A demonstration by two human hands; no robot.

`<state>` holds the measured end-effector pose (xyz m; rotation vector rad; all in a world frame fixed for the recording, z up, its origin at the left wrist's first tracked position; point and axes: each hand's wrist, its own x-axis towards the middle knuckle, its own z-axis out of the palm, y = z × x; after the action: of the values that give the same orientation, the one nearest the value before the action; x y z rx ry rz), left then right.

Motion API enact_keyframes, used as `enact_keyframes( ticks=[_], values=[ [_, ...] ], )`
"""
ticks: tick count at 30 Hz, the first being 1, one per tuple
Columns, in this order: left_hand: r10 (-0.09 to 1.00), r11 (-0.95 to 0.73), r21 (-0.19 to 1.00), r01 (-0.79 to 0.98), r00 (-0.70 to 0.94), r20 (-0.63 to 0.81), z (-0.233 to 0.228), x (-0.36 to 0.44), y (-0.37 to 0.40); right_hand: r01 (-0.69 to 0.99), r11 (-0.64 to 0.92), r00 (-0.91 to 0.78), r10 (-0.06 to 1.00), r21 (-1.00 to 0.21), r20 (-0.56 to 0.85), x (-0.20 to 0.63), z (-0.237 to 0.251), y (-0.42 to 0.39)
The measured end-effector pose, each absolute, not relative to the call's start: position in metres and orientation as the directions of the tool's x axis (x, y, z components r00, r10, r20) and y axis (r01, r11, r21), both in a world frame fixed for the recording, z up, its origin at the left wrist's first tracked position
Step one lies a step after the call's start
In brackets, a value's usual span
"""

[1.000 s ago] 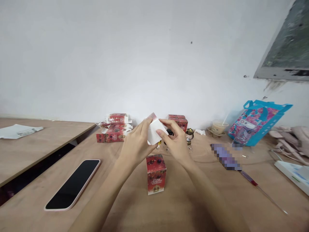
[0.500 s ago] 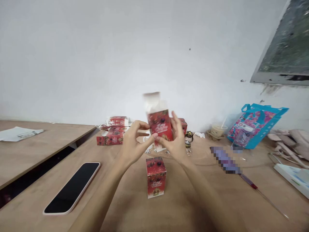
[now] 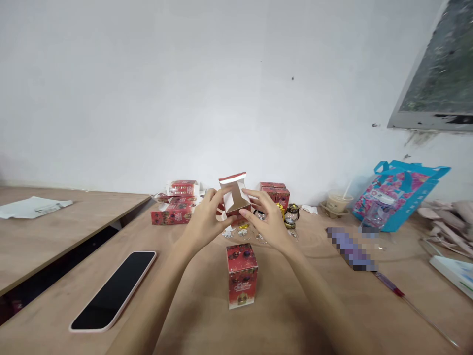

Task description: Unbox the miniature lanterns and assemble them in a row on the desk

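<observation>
Between my hands is a red printed cardboard box (image 3: 236,198), held above the table. Its top is open toward me, with the white lid flap raised and the brown inside showing. My left hand (image 3: 207,219) grips it from the left, and my right hand (image 3: 266,217) has its fingers on the right side and front edge. Below them a closed red box (image 3: 242,276) stands upright on the table. Just behind the held box lie small metal and white bits (image 3: 243,231). A small lantern (image 3: 291,216) stands to the right of my right hand.
Red boxes (image 3: 175,210) lie in a pile at the back left; more red boxes (image 3: 275,192) stand behind my right hand. A phone (image 3: 114,291) lies at left. On the right are a cup (image 3: 337,203), a blue bag (image 3: 402,192), and a pixelated purple item (image 3: 351,249).
The held box has been lowered and tipped so its open top now faces me. Both hands stay on it. The view has shifted slightly.
</observation>
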<state>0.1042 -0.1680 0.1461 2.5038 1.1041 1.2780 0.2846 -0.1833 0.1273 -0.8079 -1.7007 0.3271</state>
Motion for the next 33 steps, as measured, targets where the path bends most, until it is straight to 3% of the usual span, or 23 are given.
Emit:
enact_keyframes(
  ticks=[4,8,13,19,22,27,30,33],
  values=[
    [0.738,-0.638,0.330,0.696,0.427,0.523,0.145,0.106,-0.168,0.390,0.557,0.028,0.788,-0.733,0.615,0.283,0.126,-0.182],
    [0.808,-0.546,0.221,0.808,0.438,0.394,0.147,0.107,-0.170,0.566,0.413,0.090,0.829,-0.713,0.552,0.286,0.122,-0.174],
    [0.817,-0.541,0.136,0.830,0.479,0.322,0.150,0.107,-0.172,0.563,0.336,0.065,0.893,-0.756,0.445,0.291,0.115,-0.164],
    [0.825,-0.554,0.197,0.809,0.501,0.262,0.148,0.106,-0.168,0.526,0.310,-0.045,0.940,-0.792,0.338,0.293,0.112,-0.163],
    [0.839,-0.538,0.143,0.831,0.512,0.182,0.144,0.105,-0.165,0.548,0.278,-0.111,0.959,-0.789,0.261,0.293,0.110,-0.162],
    [0.867,-0.495,0.083,0.865,0.486,0.105,0.136,0.101,-0.155,0.597,0.303,-0.330,0.937,-0.743,0.116,0.296,0.118,-0.172],
    [0.851,-0.519,0.090,0.850,0.505,0.143,0.136,0.097,-0.151,0.706,0.367,-0.300,0.930,-0.606,0.214,0.301,0.133,-0.190],
    [0.858,-0.493,0.058,0.868,0.475,0.195,0.141,0.092,-0.152,0.630,0.574,-0.512,0.813,-0.523,0.276,0.300,0.142,-0.211]
  ],
)
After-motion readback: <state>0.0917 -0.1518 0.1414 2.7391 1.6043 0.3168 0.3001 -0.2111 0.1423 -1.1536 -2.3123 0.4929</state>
